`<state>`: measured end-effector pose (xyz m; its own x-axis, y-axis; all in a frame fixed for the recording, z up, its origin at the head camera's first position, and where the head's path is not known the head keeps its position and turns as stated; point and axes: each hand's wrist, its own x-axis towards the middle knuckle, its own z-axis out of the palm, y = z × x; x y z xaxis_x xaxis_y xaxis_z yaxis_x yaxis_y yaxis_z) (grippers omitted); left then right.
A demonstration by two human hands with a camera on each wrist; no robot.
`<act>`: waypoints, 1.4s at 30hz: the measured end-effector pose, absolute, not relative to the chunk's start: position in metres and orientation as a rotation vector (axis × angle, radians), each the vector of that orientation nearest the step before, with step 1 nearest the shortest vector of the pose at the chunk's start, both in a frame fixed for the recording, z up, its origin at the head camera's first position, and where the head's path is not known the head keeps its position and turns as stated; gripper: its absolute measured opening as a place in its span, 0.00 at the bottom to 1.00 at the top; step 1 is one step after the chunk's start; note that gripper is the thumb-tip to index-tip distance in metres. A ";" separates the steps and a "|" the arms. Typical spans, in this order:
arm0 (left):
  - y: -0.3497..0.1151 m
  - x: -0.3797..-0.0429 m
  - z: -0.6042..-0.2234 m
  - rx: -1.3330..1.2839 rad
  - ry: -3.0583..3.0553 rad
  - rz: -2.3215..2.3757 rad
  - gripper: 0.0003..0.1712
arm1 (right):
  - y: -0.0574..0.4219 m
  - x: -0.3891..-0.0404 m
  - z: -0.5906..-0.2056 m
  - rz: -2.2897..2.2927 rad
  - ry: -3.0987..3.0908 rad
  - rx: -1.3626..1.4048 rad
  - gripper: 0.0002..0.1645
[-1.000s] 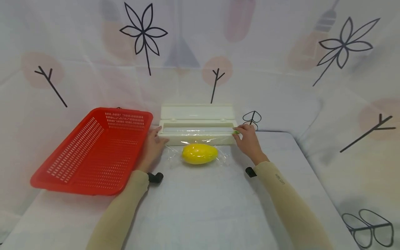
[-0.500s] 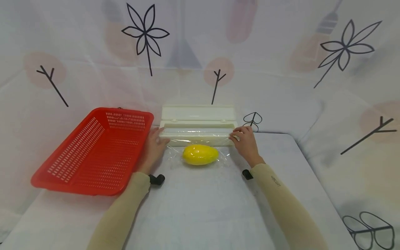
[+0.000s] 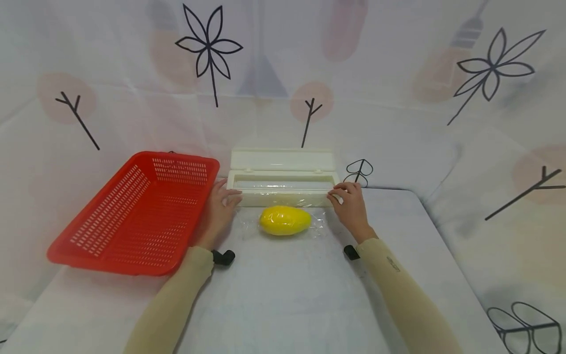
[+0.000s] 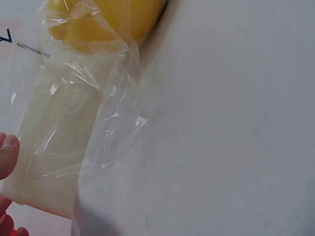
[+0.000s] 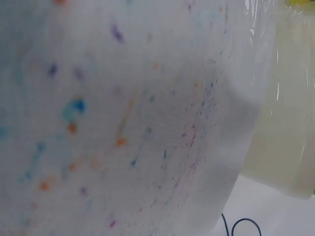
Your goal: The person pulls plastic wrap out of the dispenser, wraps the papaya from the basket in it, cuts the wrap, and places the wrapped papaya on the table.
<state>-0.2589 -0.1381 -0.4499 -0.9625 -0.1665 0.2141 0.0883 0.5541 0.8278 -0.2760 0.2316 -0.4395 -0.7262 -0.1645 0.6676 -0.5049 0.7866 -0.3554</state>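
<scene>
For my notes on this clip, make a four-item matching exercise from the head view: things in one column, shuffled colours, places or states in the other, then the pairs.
Things
1. Box
2. Basket
3. Oval item
4. Right hand

Matches
A. Yellow, on the near side of the box
B. At the box's right end
C. Lid raised
D. Red, with slotted walls

Pairs: 1-C, 2-D, 3-A, 4-B
</scene>
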 end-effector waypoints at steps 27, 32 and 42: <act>-0.143 -0.235 -0.456 -0.273 -2.306 -1.541 0.06 | 0.234 -0.255 -0.439 0.875 -2.339 0.457 0.08; -0.146 -0.228 -0.454 -0.322 -2.351 -1.635 0.08 | 0.235 -0.246 -0.441 0.919 -2.367 0.476 0.09; -0.146 -0.218 -0.449 -0.442 -2.518 -1.751 0.07 | 0.239 -0.225 -0.440 1.044 -2.391 0.593 0.10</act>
